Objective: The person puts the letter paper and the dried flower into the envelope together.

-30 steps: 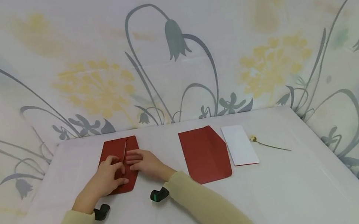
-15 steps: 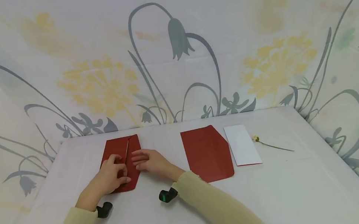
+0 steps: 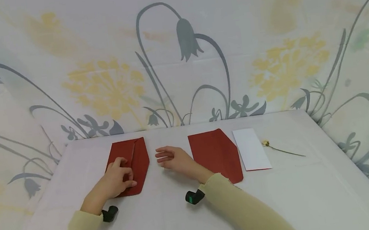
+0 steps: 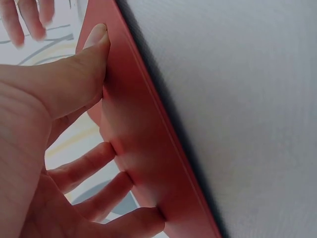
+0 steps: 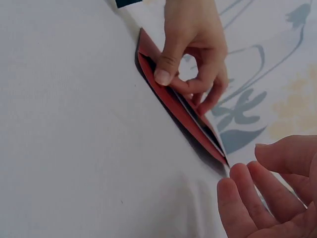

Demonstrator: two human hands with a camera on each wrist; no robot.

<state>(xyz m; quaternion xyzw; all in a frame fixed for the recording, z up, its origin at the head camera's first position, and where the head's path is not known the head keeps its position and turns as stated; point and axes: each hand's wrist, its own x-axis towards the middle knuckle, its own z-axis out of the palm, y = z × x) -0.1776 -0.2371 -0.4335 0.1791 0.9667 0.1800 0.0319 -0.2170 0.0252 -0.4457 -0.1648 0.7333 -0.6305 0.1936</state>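
At the left of the table lies a dark red envelope point(image 3: 121, 151), its pointed flap facing right. A dark slit with a thin pale edge runs along its mouth point(image 5: 198, 121) in the right wrist view. My left hand point(image 3: 114, 180) rests on this envelope, thumb down on the flap and bent fingertips pressing the body, as the left wrist view also shows. Between the two envelopes hovers my right hand point(image 3: 179, 162), holding nothing, fingers loosely extended to the left. A second red envelope point(image 3: 214, 153) lies flat behind the right wrist, partly covered by it.
Beside the second envelope is a white folded card point(image 3: 251, 149) with a red lower edge. A dried flower point(image 3: 266, 143) on a thin stem lies right of it. Floral cloth point(image 3: 163, 56) rises at the back of the white table point(image 3: 319, 198).
My right hand has drawn back to the right, away from the left envelope's flap. My left hand stays on that envelope. The head view has shifted slightly.
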